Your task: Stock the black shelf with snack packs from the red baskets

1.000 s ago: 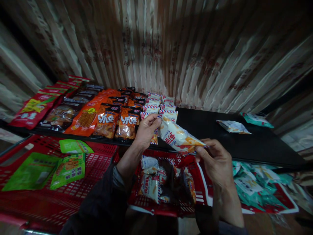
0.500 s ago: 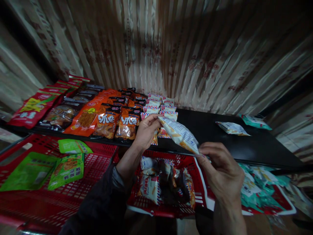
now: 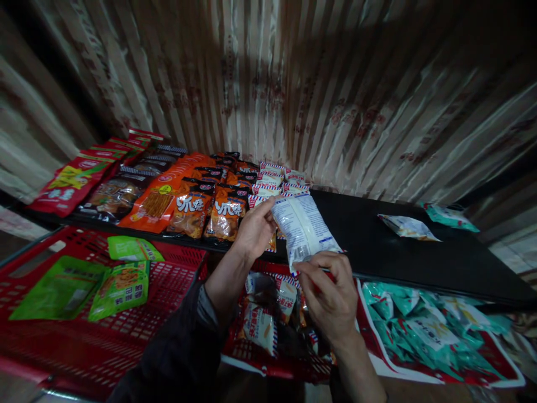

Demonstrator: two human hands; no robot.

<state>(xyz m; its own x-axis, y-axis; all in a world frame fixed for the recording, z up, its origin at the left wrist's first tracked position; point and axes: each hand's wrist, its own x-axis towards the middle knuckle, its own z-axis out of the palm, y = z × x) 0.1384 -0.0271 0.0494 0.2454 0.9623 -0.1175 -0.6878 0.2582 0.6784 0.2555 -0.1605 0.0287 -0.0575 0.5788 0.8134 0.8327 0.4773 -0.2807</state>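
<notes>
A white snack bag (image 3: 305, 225) hangs between my hands with its printed back and barcode facing me. My left hand (image 3: 255, 229) pinches its upper left corner. Around its lower edge the fingers of my right hand (image 3: 331, 288) are closed. Behind the bag, red-white-and-blue edged snack bags (image 3: 268, 182) stand in rows on the black shelf (image 3: 352, 235), partly hidden by the bag and my left hand. Beneath my hands, a red basket (image 3: 285, 366) holds several similar white bags (image 3: 259, 327).
Orange-and-black snack bags (image 3: 226, 212), an orange bag (image 3: 155, 204), dark bags (image 3: 111, 193) and red bags (image 3: 71, 182) line the shelf's left. A white bag (image 3: 408, 226) and a teal bag (image 3: 451, 217) lie at right. Another basket (image 3: 168, 313) holds green bags (image 3: 121, 288); a right basket holds teal bags (image 3: 419, 324).
The held bag has turned from nearly edge-on to show its back. My right hand has moved left and lower, and the view has shifted slightly.
</notes>
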